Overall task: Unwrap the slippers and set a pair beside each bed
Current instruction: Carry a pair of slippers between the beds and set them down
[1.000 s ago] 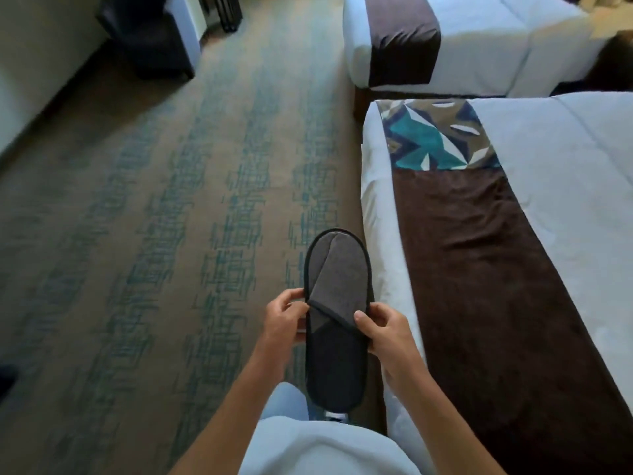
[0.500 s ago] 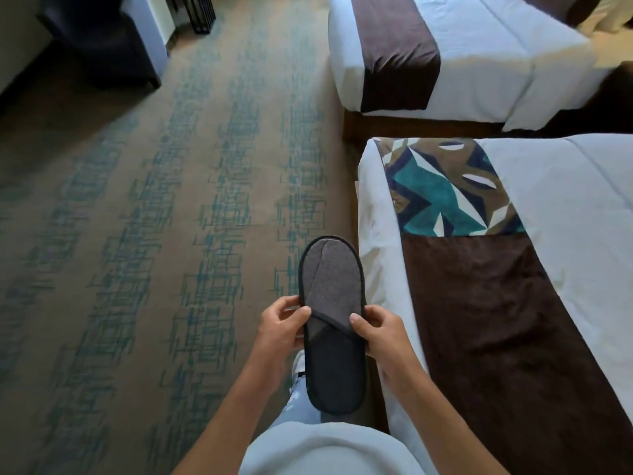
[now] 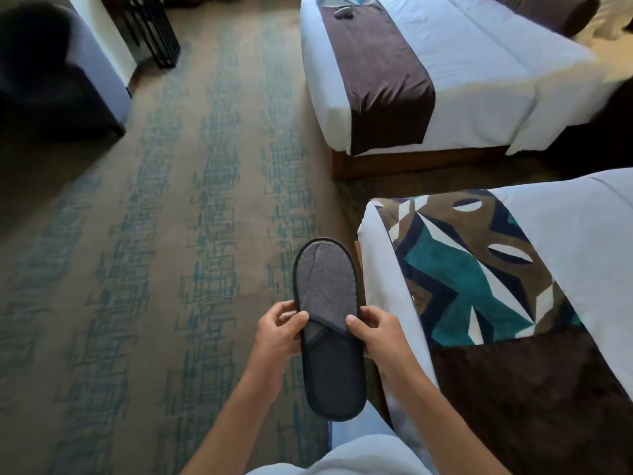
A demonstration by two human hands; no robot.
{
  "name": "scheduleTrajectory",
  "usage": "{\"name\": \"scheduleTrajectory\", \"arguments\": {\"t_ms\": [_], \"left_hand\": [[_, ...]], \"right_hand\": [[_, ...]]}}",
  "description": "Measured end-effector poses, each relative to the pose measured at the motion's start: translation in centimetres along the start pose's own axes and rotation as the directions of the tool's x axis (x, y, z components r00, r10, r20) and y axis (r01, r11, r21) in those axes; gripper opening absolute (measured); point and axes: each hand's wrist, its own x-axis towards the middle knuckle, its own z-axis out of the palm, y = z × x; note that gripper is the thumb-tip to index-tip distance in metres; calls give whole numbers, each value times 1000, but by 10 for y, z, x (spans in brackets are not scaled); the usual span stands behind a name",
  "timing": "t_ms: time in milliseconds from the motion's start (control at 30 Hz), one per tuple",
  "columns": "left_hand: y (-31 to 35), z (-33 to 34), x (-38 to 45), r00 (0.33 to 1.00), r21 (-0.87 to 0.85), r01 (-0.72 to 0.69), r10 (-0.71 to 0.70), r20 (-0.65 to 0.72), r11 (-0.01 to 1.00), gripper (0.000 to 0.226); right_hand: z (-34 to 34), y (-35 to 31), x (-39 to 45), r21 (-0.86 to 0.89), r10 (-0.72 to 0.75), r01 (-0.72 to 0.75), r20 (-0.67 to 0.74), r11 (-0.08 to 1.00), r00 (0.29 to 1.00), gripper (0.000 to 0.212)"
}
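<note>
Slipper (image 3: 327, 323) upper flatter (view farther back)

The flat dark grey fabric slipper (image 3: 327, 330) hides the fingers of both hands (image 3: 375, 332) beneath it. The nearer white bed with its brown and teal patterned runner (image 3: 565, 269) is cut off by the right edge. A small dark object (image 3: 343, 16) on the farther white bed (image 3: 479, 73) is too blurred to identify.

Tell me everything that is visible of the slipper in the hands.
The slipper is dark, with a grey fabric upper over the toe half, a darker insole toward the heel and black edge binding. It looks flat and soft, with no wrapper visible on it. It is held above the carpet, toe pointing away, beside the near bed. The left hand and right hand pinch its two sides at the upper's edge.
</note>
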Motion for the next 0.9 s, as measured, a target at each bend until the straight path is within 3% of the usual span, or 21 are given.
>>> {"name": "scheduleTrajectory", "arguments": {"t_ms": [100,300,400,633,800,900], "left_hand": [[41,26,79,1000,19,22,-23,20,1000,31],[136,80,211,999,38,41,-41,8,998,25],[183,105,265,1000,47,24,-25,19,999,20],[263,162,405,990,121,1,-18,141,993,21],[319,211,524,958,211,2,-62,281,978,19],[352,251,578,914,277,-12,-102,393,961,15]], "right_hand": [[-10,-38,80,22,-6,6,-6,1000,1000,19],[-33,-128,220,15,22,-22,14,1000,1000,17],[-43,-174,277,39,26,-26,-4,999,1000,29],[-64,-241,410,95,88,-72,-172,993,981,47],[-82,-293,503,197,108,-51,-292,979,950,17],[-97,-323,545,275,162,-48,-408,960,899,36]]}}
